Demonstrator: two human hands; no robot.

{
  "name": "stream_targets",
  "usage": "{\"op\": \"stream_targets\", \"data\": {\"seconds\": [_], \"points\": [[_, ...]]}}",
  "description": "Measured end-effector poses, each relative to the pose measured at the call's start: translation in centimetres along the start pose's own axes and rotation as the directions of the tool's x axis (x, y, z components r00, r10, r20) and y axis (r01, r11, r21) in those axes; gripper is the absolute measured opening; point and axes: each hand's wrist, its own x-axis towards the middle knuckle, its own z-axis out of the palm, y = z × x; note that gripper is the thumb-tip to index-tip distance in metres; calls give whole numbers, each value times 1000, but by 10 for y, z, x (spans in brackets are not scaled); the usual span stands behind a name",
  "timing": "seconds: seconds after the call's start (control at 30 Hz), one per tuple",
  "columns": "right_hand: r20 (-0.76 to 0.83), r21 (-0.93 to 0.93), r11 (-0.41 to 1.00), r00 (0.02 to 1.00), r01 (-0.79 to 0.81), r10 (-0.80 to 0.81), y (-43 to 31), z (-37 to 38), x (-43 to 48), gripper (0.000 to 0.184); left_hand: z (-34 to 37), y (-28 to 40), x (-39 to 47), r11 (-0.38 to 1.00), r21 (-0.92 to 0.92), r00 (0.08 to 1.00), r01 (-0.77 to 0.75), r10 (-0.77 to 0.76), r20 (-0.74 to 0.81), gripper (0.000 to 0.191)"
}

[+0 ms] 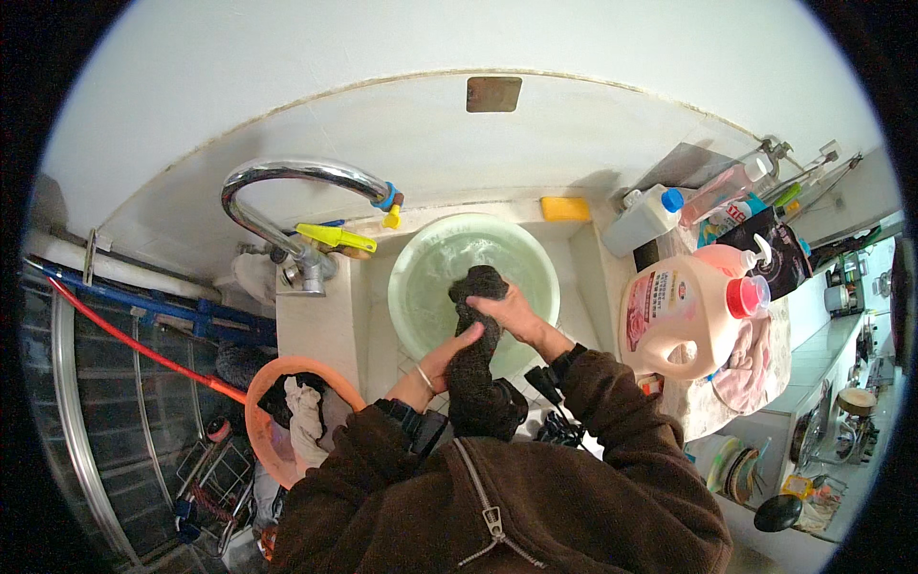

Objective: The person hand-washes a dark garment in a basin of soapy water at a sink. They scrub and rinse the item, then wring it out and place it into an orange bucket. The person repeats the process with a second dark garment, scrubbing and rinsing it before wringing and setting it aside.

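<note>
A pale green plastic basin (403, 290) with water in it stands inside a white sink (582, 283). Over its near side, a dark knitted garment (476, 359) is bunched lengthwise between both hands. My right hand (515, 313) grips its upper part, thumb across the cloth. Lower down, my left hand (446, 357) holds it from the left side, thumb pointing up along it; most of those fingers are hidden behind the fabric. The garment's top end is above the water, and its lower end hangs toward my jacket (574, 495).
A chrome faucet (308, 168) arches in from the left, near a yellow-green brush (336, 237). An orange bucket (262, 430) holding clothes stands left. On the right ledge are a laundry detergent jug (678, 316), a white bottle (640, 221) and a pink cloth (744, 369). A yellow sponge (565, 209) lies behind the basin.
</note>
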Motion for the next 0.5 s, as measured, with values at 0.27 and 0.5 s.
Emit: {"op": "stream_targets", "data": {"seconds": [0.27, 0.5], "points": [[4, -969, 248, 1000, 11, -27, -2, 10, 19, 41, 2, -14, 52, 409, 901, 894, -144, 444, -59, 56], [2, -962, 274, 1000, 7, -20, -32, 17, 7, 51, 11, -15, 38, 398, 827, 695, -397, 719, -12, 58]]}}
